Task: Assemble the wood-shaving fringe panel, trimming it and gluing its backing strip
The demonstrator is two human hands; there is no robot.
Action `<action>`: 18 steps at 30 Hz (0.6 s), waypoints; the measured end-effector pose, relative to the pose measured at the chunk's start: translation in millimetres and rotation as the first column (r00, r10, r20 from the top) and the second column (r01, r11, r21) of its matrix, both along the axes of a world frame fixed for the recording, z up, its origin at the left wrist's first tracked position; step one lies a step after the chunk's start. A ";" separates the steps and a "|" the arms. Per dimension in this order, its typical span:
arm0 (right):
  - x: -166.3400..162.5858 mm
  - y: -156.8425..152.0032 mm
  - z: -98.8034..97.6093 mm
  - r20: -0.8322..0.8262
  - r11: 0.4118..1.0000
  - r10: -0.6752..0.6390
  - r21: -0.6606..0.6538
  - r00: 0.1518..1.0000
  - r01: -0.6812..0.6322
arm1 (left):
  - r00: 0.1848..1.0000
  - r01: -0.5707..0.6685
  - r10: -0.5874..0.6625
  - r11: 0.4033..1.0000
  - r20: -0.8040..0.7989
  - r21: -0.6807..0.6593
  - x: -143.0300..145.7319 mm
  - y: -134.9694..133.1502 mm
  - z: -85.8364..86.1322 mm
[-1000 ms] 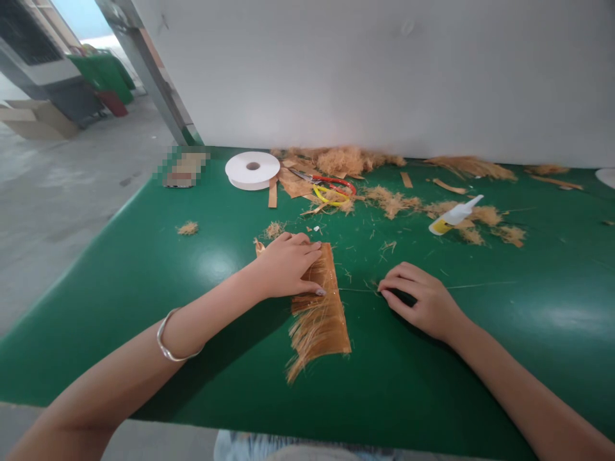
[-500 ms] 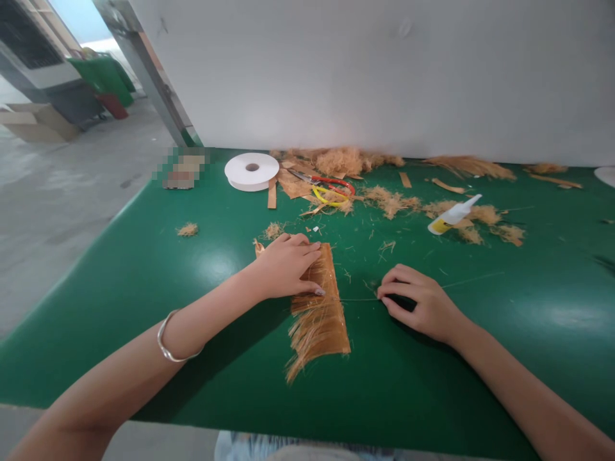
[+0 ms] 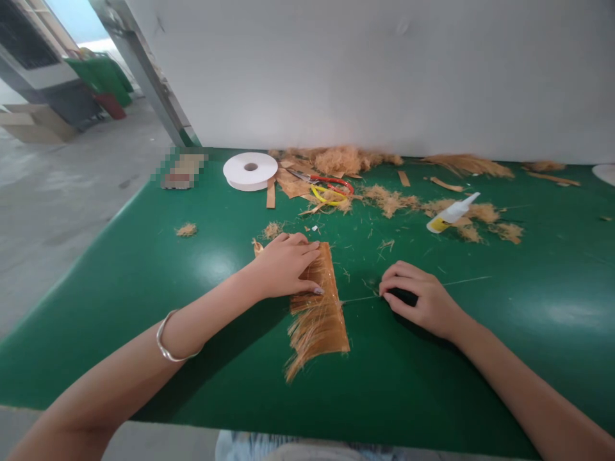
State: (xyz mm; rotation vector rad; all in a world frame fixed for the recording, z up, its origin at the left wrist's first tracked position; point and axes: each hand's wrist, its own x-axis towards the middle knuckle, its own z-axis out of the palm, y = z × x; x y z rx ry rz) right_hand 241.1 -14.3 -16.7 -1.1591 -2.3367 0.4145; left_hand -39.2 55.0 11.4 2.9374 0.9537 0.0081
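Note:
My left hand lies flat with fingers stretched on the top of a golden-brown fringe of straw fibres that rests on the green table. A silver bangle sits on that wrist. To the right, my right hand is curled, its fingertips pinched on a thin pale strand that runs along the table from the fringe and out past the hand to the right.
At the back lie a white tape roll, scissors with red and yellow handles, a small white glue bottle, and loose straw heaps by the white wall. The table's left edge drops to a concrete floor.
The right hand shifted slightly on the strand, whose right end has moved up a little. The left hand stays pressed on the fringe.

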 end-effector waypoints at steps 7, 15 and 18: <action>-1.5 1.8 -3.7 0.010 0.999 -0.035 0.039 0.999 0.034 | 1.000 0.006 -0.006 1.000 -0.006 0.008 0.5 -0.3 0.7; -0.6 0.3 -3.6 0.029 1.000 0.009 0.023 1.000 -0.010 | 1.000 0.001 -0.001 1.000 -0.015 0.004 1.1 -1.0 1.5; -0.6 0.3 -2.1 0.029 1.000 0.025 0.017 0.999 -0.025 | 1.000 -0.001 0.001 1.000 -0.015 0.002 1.3 -0.7 1.7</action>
